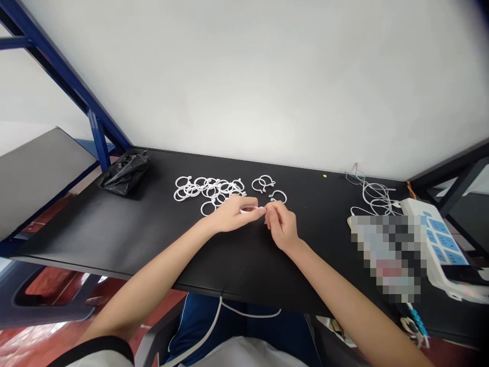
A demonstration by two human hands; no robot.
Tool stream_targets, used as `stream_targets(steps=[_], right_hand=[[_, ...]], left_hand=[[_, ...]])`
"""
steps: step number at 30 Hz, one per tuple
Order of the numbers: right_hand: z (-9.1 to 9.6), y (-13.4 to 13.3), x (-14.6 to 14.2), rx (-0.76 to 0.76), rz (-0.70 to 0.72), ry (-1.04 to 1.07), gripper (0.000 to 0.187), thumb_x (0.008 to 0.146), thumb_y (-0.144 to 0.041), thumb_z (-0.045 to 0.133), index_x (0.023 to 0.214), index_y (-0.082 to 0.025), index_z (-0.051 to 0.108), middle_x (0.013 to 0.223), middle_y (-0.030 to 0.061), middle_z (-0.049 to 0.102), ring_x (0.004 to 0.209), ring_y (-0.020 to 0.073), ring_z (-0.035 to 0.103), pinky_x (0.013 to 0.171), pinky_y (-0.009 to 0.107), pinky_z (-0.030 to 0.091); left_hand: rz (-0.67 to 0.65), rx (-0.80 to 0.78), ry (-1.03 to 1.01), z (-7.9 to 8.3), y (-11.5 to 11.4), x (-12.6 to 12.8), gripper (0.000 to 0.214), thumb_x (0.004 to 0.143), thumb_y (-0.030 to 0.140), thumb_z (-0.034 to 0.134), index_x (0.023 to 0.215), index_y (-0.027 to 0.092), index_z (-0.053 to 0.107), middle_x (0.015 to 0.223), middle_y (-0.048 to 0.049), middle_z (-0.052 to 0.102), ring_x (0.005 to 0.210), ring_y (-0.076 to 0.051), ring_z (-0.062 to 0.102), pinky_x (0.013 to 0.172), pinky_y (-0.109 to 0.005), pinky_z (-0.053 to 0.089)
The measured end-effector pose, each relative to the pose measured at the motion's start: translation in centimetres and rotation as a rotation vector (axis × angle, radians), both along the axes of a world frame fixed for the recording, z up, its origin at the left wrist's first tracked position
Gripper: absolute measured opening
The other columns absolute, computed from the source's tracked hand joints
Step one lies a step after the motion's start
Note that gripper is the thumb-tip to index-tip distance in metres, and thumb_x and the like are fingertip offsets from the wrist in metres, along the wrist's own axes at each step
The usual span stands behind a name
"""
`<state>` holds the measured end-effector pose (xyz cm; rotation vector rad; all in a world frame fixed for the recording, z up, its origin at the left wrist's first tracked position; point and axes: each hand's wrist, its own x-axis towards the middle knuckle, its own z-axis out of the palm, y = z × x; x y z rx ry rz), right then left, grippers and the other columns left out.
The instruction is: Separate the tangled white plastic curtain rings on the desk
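Note:
Both hands meet over the middle of the black table. My left hand is closed around a white plastic ring, held roughly flat. My right hand pinches the ring's right end with its fingertips. Just behind the hands lies a pile of several white rings. To the right of the pile, a few separate rings lie apart, and one open ring rests right behind my right hand.
A crumpled black plastic bag lies at the table's back left. White cables and a white-and-blue power strip sit at the right, beside a blurred-out object. A white wall stands behind the table, and blue frame bars rise at left.

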<state>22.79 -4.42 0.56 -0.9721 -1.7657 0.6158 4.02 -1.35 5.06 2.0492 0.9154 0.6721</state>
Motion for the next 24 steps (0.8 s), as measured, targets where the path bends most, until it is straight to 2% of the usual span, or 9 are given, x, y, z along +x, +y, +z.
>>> stream_targets(steps=[2, 5, 9, 12, 15, 18, 24], right_hand=[[0.1, 0.5, 0.0, -0.05, -0.11, 0.034, 0.015, 0.098, -0.03, 0.044, 0.107, -0.021, 0.051, 0.068, -0.0029, 0.057, 0.052, 0.0106, 0.055, 0.052, 0.024, 0.047], [0.1, 1.0, 0.2, -0.085, -0.196, -0.027, 0.026, 0.095, -0.032, 0.05, 0.118, -0.021, 0.047, 0.096, 0.0057, 0.066, 0.064, 0.0128, 0.061, 0.054, 0.026, 0.051], [0.1, 1.4, 0.4, -0.067, -0.171, -0.257, 0.026, 0.092, -0.029, 0.052, 0.116, -0.021, 0.055, 0.129, 0.0124, 0.059, 0.082, 0.0172, 0.064, 0.063, 0.031, 0.056], [0.1, 1.7, 0.2, -0.073, -0.144, -0.416, 0.036, 0.093, -0.028, 0.05, 0.128, -0.022, 0.051, 0.144, 0.013, 0.049, 0.086, 0.0196, 0.066, 0.071, 0.037, 0.057], [0.3, 2.0, -0.1, -0.078, -0.122, -0.531, 0.048, 0.093, -0.027, 0.048, 0.14, -0.021, 0.041, 0.147, 0.0132, 0.046, 0.097, 0.0241, 0.065, 0.079, 0.042, 0.057], [0.6, 2.2, -0.4, -0.085, -0.113, -0.595, 0.051, 0.092, -0.026, 0.048, 0.143, -0.019, 0.039, 0.142, 0.0145, 0.051, 0.104, 0.0267, 0.064, 0.084, 0.044, 0.056], [0.5, 2.2, -0.5, -0.084, -0.155, -0.59, 0.045, 0.091, -0.026, 0.05, 0.135, -0.017, 0.047, 0.119, 0.0138, 0.065, 0.09, 0.0242, 0.066, 0.076, 0.039, 0.056]], left_hand=[[0.164, 0.211, 0.154, -0.3, 0.7, -0.6, 0.037, 0.09, 0.045, 0.052, 0.067, 0.015, 0.054, 0.06, 0.0024, 0.052, 0.056, -0.01, 0.049, 0.055, -0.022, 0.036], [0.308, 0.36, 0.331, -0.7, 1.5, -1.3, 0.033, 0.086, 0.048, 0.059, 0.079, 0.016, 0.06, 0.071, -0.0006, 0.062, 0.064, -0.013, 0.057, 0.058, -0.024, 0.035], [0.287, 0.413, 0.524, -1.2, 1.8, -1.4, 0.039, 0.085, 0.054, 0.061, 0.094, 0.016, 0.062, 0.089, -0.0051, 0.068, 0.073, -0.018, 0.063, 0.056, -0.024, 0.036], [0.244, 0.412, 0.619, -1.5, 1.7, -1.4, 0.043, 0.085, 0.054, 0.061, 0.103, 0.015, 0.061, 0.097, -0.0071, 0.067, 0.076, -0.019, 0.065, 0.055, -0.025, 0.037], [0.215, 0.421, 0.657, -1.6, 1.8, -1.5, 0.044, 0.086, 0.053, 0.061, 0.109, 0.015, 0.06, 0.1, -0.0072, 0.066, 0.078, -0.02, 0.065, 0.056, -0.025, 0.038], [0.202, 0.428, 0.667, -1.6, 1.8, -1.6, 0.045, 0.085, 0.052, 0.063, 0.11, 0.016, 0.059, 0.102, -0.0064, 0.064, 0.077, -0.019, 0.065, 0.055, -0.026, 0.037], [0.214, 0.455, 0.645, -1.5, 1.8, -1.8, 0.043, 0.083, 0.054, 0.064, 0.103, 0.016, 0.059, 0.099, -0.0053, 0.062, 0.067, -0.015, 0.06, 0.051, -0.025, 0.032]])
